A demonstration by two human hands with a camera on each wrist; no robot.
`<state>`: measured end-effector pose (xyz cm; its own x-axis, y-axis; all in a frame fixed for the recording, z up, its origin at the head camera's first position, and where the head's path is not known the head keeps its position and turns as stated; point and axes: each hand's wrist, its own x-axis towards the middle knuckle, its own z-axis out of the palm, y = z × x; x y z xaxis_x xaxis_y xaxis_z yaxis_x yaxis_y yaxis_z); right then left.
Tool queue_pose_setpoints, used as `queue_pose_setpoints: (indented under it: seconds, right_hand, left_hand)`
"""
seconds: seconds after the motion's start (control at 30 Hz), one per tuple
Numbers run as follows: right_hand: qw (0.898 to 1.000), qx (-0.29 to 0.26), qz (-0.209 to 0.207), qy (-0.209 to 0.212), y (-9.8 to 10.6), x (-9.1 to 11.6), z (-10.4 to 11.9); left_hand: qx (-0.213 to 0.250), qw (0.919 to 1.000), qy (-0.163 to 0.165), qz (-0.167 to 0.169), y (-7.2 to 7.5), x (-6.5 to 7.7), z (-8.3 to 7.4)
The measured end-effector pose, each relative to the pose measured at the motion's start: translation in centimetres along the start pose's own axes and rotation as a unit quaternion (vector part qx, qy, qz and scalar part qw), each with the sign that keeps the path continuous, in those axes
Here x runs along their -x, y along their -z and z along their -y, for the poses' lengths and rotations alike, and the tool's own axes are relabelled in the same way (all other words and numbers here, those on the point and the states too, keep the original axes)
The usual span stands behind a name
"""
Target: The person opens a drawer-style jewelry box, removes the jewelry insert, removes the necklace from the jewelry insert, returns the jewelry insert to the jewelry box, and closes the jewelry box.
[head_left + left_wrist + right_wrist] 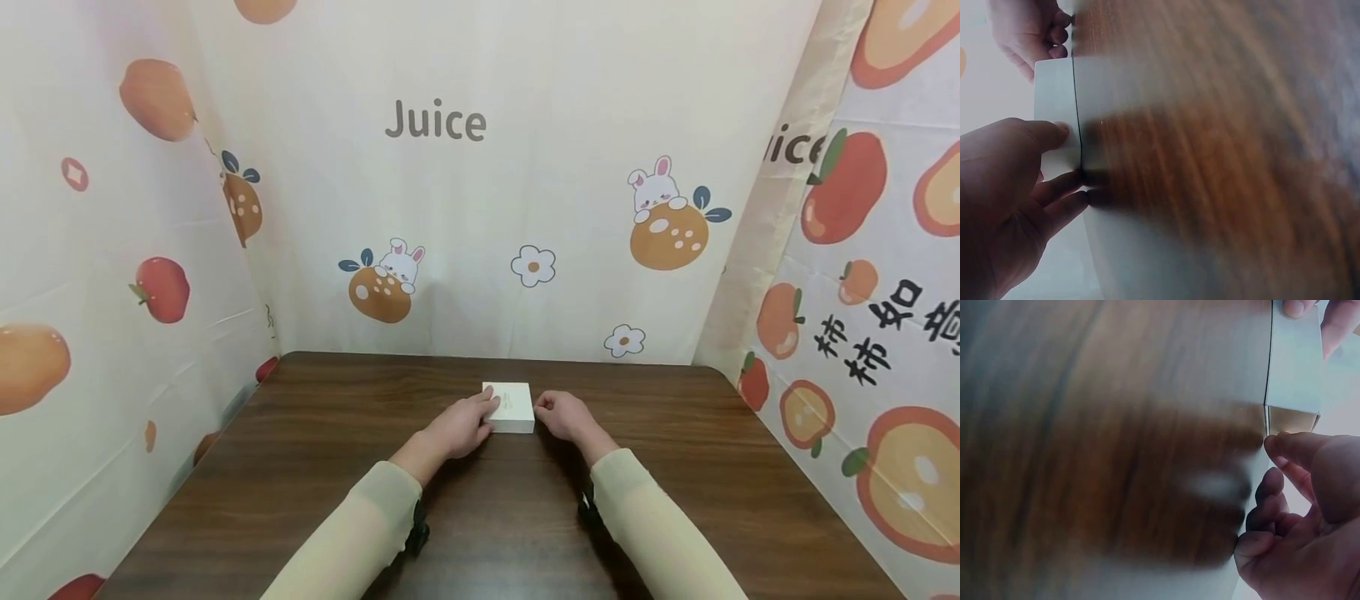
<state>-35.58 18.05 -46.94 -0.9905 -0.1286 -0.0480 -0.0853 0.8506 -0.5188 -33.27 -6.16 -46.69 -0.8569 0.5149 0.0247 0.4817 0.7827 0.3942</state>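
The white box [514,414] lies flat, print upward, just below centre frame on the counter [487,517], near edge running left-right; longer axis unclear. Left hand [459,425] grips its left side; right hand [567,416] curls at its right end, hold unclear!

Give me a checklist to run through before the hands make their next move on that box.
1. Box resting flat on the table: ok.
2. Left hand holding the box at its left side: ok.
3. Right hand at the box's right end: ok.
4. Right hand pinching part of the box: cannot tell; the contact is unclear.
5. Contents known: cannot tell; the inside is hidden.
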Motion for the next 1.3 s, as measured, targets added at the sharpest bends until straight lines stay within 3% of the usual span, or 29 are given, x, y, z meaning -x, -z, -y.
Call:
queue_pose_setpoints:
  seconds: [0.2, 0.53, 0.97, 1.3]
  right_hand:
    - [1.0, -0.002, -0.007, 0.018, 0.1, 0.1, -0.2]
    - [1.0, -0.003, -0.007, 0.013, 0.3, 0.3, -0.5]
    - [1.0, -0.002, -0.006, 0.01, 0.7, 0.4, -0.7]
    - [1.0, -0.007, 0.008, -0.007, 0.9, 0.3, -0.8]
  left_hand:
    - [0.007, 0.9999, -0.011, -0.006, -0.5, -0.4, 0.8]
    - [0.0, 1.0, 0.005, -0.003, 0.0, -0.1, -0.1]
    - [0.018, 0.9997, -0.016, -0.006, -0.3, -0.2, 0.8]
    - [0.004, 0.9999, -0.008, -0.007, -0.1, 0.0, 0.2]
